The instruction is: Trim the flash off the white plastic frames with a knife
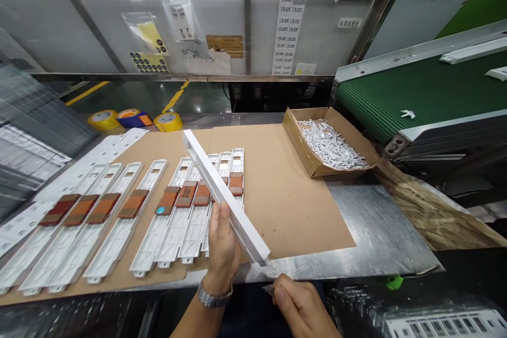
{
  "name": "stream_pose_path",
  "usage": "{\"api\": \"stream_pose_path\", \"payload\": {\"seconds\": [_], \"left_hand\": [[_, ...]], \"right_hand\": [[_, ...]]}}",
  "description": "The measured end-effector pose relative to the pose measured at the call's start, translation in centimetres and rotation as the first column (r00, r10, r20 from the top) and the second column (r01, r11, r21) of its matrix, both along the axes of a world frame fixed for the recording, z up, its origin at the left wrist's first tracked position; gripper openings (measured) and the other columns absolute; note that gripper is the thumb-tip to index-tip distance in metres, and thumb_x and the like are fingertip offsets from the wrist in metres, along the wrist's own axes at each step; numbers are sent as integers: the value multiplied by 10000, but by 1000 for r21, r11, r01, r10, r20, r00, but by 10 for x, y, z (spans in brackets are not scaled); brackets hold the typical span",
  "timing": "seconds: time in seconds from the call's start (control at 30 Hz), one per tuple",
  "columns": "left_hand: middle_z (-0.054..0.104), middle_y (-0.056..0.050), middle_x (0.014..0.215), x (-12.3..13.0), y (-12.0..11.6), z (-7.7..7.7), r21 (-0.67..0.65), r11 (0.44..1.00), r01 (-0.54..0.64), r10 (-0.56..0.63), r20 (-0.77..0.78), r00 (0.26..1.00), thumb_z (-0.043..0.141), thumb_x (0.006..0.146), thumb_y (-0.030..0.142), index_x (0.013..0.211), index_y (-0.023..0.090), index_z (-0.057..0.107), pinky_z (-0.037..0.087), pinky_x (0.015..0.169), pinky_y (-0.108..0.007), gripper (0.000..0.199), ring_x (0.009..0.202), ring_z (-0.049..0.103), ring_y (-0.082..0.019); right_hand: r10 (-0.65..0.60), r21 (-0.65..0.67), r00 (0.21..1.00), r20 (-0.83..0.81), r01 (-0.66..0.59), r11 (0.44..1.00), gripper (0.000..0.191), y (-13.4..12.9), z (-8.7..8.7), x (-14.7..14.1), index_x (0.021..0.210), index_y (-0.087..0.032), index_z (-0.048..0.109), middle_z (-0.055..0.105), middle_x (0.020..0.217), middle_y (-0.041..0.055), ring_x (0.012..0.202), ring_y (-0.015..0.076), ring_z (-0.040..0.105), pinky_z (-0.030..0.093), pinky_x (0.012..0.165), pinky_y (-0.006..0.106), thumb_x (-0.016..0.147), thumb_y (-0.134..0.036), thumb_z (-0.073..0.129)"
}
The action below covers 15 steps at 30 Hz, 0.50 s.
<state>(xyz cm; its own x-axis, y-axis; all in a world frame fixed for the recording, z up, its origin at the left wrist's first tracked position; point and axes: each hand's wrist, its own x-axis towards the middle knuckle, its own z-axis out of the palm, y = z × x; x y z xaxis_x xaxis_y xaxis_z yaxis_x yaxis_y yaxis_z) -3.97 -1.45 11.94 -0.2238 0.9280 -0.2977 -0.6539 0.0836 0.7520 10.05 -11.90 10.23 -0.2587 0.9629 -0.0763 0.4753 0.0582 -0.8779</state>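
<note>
My left hand [224,243] is closed around a long white plastic bar [227,195], held tilted above the table's front edge. Low in the view, my right hand [301,303] is closed, with a small greyish bit at its fingertips that is too unclear to name. It is apart from the bar, just below its near end. Behind the bar and to its left lie several white plastic strips [148,245] in rows, each with a reddish-brown block [133,204] across it. The held bar partly covers some of them.
A cardboard box [303,153] of small white plastic pieces [332,145] stands at the back right, near a green conveyor belt [428,90]. Tape rolls [168,121] sit at the back left. Brown cardboard [293,216] covers part of the metal tabletop [380,232]. Crumpled brown paper [439,206] lies rightward.
</note>
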Motion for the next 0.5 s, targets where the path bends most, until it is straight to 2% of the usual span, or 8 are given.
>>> {"api": "stream_pose_path", "payload": {"seconds": [0.1, 0.23, 0.27, 0.33, 0.4, 0.43, 0.5], "left_hand": [[655, -16, 878, -8, -1, 0, -17, 1000, 5, -4, 33, 999, 725, 695, 306, 1012, 198, 579, 518, 732, -240, 366, 872, 631, -164], [670, -32, 831, -19, -1, 1, -94, 995, 36, -28, 87, 996, 723, 657, 183, 1069, 174, 571, 553, 705, -312, 439, 752, 657, -185], [674, -39, 857, -20, -1, 1, -110, 993, 43, -31, 105, 994, 694, 675, 174, 1096, 182, 563, 558, 718, -339, 440, 764, 662, -195], [667, -67, 1001, -19, 0, 1, -106, 993, 51, -33, 161, 986, 627, 721, 157, 1181, 218, 520, 551, 788, -419, 477, 905, 654, -238], [626, -97, 1135, -16, 1, 2, -90, 995, 36, -16, 204, 979, 576, 775, 168, 1263, 250, 455, 531, 827, -496, 509, 1029, 611, -270], [614, -106, 1155, -15, 0, 2, -95, 995, 18, 3, 213, 977, 562, 802, 192, 1284, 255, 433, 527, 832, -511, 503, 1032, 609, -269], [618, -98, 1111, -12, -1, 4, -120, 992, -30, 54, 198, 979, 557, 831, 268, 1284, 246, 436, 533, 830, -497, 469, 941, 637, -240]], "right_hand": [[-91, -19, 982, -168, 89, 996, 364, 2, 4, 6, 761, -210, 512, 482, 645, -29, 586, 111, 463, 349, 561, 216, 965, -429, 304], [-302, -55, 910, -283, 299, 953, 315, 1, 4, 8, 900, -216, 566, 532, 678, -14, 616, 125, 519, 411, 585, 216, 946, -456, 367], [-334, -38, 897, -288, 338, 940, 311, 0, 2, 7, 932, -218, 572, 542, 676, -12, 626, 129, 536, 423, 602, 221, 945, -456, 372], [-371, 11, 886, -277, 389, 921, 306, -2, -4, 3, 971, -222, 578, 564, 675, -10, 625, 132, 561, 439, 624, 227, 954, -439, 362], [-407, 70, 886, -221, 431, 900, 297, -4, -12, -2, 1028, -229, 579, 584, 670, -13, 561, 121, 558, 446, 582, 218, 966, -402, 346], [-435, 118, 882, -178, 458, 881, 289, -4, -16, -4, 1058, -232, 580, 605, 694, -8, 553, 120, 566, 456, 577, 216, 968, -386, 353], [-481, 262, 871, -97, 488, 832, 281, -4, -23, -7, 1101, -232, 585, 655, 813, 26, 655, 142, 619, 490, 651, 229, 963, -367, 379]]}}
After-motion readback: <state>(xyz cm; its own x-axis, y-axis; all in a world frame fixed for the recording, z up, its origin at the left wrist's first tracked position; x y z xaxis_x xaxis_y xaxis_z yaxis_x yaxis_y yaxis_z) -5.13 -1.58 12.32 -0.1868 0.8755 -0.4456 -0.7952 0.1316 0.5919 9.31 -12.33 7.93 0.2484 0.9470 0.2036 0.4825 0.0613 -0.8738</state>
